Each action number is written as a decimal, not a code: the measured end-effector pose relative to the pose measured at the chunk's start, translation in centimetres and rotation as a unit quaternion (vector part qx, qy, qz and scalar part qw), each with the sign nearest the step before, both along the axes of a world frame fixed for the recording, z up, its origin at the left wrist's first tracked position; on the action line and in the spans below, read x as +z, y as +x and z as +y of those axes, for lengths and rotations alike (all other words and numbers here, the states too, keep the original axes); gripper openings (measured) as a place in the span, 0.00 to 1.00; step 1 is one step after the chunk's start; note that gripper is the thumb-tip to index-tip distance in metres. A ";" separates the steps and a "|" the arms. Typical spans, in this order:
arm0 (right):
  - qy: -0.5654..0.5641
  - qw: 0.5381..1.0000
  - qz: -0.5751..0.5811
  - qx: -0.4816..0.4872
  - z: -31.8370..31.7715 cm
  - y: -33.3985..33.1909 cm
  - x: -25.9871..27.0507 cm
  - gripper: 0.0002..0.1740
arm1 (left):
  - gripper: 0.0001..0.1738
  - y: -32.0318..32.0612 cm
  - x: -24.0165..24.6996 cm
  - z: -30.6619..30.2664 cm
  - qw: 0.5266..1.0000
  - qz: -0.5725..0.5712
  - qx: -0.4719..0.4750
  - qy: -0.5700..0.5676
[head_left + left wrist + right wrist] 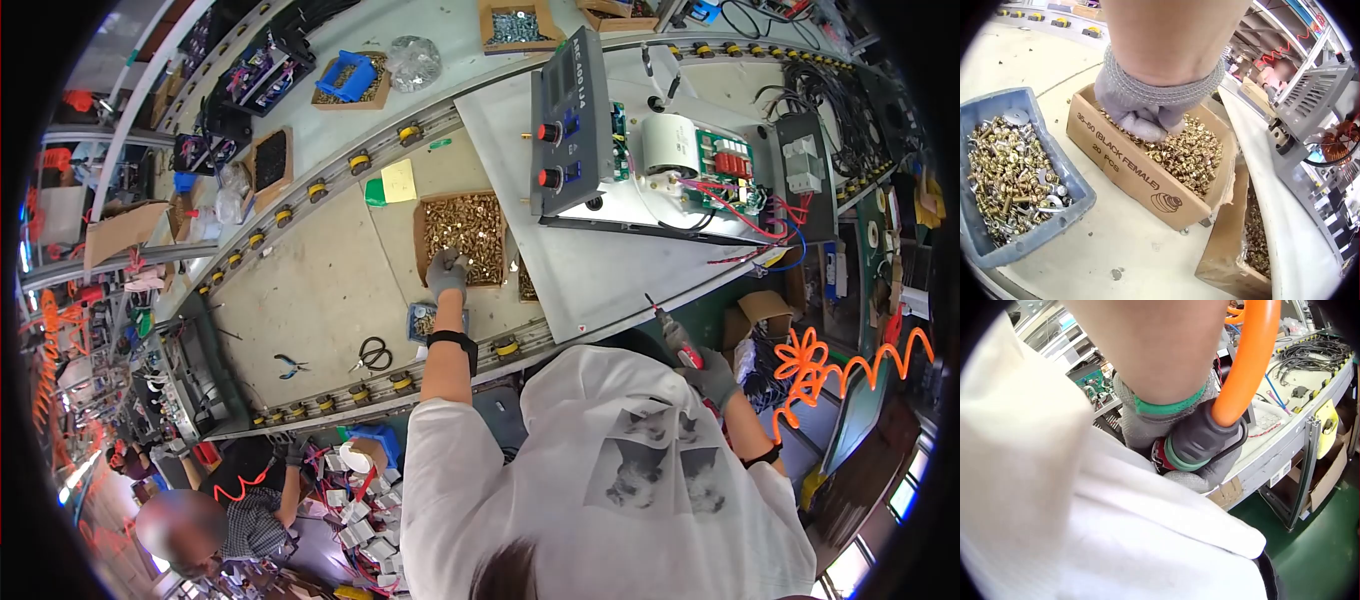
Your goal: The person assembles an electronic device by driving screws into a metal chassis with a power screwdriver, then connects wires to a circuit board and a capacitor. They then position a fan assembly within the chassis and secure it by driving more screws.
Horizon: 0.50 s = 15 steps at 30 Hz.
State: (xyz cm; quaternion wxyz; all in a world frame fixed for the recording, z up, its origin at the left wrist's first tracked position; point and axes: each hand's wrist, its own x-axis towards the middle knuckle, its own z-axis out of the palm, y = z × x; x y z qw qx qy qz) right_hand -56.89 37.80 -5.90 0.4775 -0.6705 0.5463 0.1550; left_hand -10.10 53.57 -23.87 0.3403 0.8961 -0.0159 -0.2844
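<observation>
In the left wrist view my gloved left hand (1141, 109) reaches down into a cardboard box (1129, 172) of small brass-coloured screws (1191, 156). Its fingers bunch together in the pile, and their tips are partly hidden. From above, the same hand (447, 272) is over the box's near left corner. My gloved right hand (712, 378) grips a power screwdriver (678, 338), held out at my right side by the bench edge with its bit pointing forward. An orange hose (1250, 362) runs from the tool's rear end, and my sleeve covers part of that view.
A blue bin (1054, 219) of mixed screws and washers stands near the box. A second carton (1229, 250) sits beside a metal sheet (580, 275) bearing an open electronic unit (575, 120). Pliers (292, 366) and scissors (372, 355) lie leftward. Another person (255, 520) works at lower left.
</observation>
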 end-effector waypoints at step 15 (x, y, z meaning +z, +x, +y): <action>-0.021 0.981 -0.060 0.186 -9.8 -2.2 9.3 0.32 | 0.22 -19.7 16.5 -7.4 0.777 0.316 0.118 -0.532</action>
